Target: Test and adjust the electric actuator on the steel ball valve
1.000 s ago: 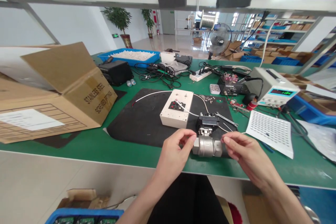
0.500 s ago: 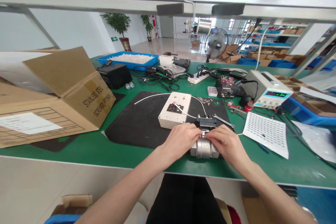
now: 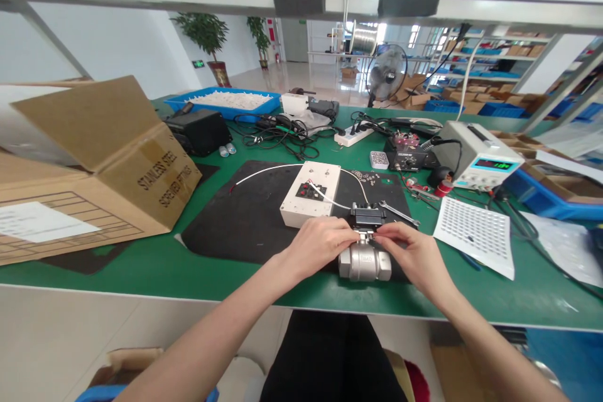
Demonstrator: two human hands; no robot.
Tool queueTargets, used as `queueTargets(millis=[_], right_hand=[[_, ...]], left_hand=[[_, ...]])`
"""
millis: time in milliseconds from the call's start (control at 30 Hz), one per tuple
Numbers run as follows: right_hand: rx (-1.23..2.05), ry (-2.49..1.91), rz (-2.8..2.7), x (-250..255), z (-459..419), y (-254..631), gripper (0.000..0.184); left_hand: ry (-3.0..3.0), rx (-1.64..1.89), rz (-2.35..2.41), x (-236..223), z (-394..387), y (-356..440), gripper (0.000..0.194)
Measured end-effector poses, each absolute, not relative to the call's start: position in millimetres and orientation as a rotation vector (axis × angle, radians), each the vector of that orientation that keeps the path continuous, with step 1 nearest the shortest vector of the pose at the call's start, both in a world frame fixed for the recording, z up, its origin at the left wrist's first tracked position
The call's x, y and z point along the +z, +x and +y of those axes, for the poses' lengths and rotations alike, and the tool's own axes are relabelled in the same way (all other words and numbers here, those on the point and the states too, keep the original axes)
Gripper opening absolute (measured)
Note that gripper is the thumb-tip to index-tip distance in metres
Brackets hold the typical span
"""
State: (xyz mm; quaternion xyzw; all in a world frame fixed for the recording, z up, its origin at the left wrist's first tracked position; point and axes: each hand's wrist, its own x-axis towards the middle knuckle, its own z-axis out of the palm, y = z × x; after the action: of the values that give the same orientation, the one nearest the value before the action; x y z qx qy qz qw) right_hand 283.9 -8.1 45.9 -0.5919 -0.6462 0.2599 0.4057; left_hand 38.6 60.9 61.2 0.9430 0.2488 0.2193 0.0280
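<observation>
A silver metal ball valve (image 3: pixel 363 266) lies near the bench's front edge, with a black actuator (image 3: pixel 368 218) behind and above it. My left hand (image 3: pixel 323 240) reaches in from the left, its thumb and fingers closed at the metal neck between valve and actuator. From the other side, my right hand (image 3: pixel 417 255) pinches at that same neck. Whatever sits between the fingertips is too small to make out. A pale control box (image 3: pixel 311 198) with a white cable running toward the actuator rests behind my left hand. An open-end wrench (image 3: pixel 400 214) lies right of the actuator.
A large open cardboard box (image 3: pixel 136 179) stands at the left. On the right are a white perforated sheet (image 3: pixel 475 235) and a power supply (image 3: pixel 485 157) with a lit display. A blue tray (image 3: pixel 226 100), tangled cables and a power strip (image 3: pixel 353 134) line the back.
My right hand has shifted slightly right, away from the valve's body, exposing more of its right end. My left fingers stay at the neck. The whole view has tilted slightly.
</observation>
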Motion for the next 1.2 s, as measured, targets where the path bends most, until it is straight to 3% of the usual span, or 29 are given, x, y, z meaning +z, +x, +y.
queueTargets(millis=[267, 867, 1200], right_hand=[[0.158, -1.336, -2.03, 46.3, -10.3, 282.0, 0.02], [-0.011, -1.216, -2.616, 76.1, 5.9, 290.2, 0.027], [-0.441, -0.904, -2.816, 80.1, 13.9, 307.5, 0.03]], left_hand=[[3.217, 0.69, 0.526, 70.8, 67.4, 32.9, 0.026], [3.264, 0.811, 0.507, 50.9, 73.4, 29.9, 0.025], [3.098, 1.018, 0.629, 43.4, 63.3, 14.0, 0.023]])
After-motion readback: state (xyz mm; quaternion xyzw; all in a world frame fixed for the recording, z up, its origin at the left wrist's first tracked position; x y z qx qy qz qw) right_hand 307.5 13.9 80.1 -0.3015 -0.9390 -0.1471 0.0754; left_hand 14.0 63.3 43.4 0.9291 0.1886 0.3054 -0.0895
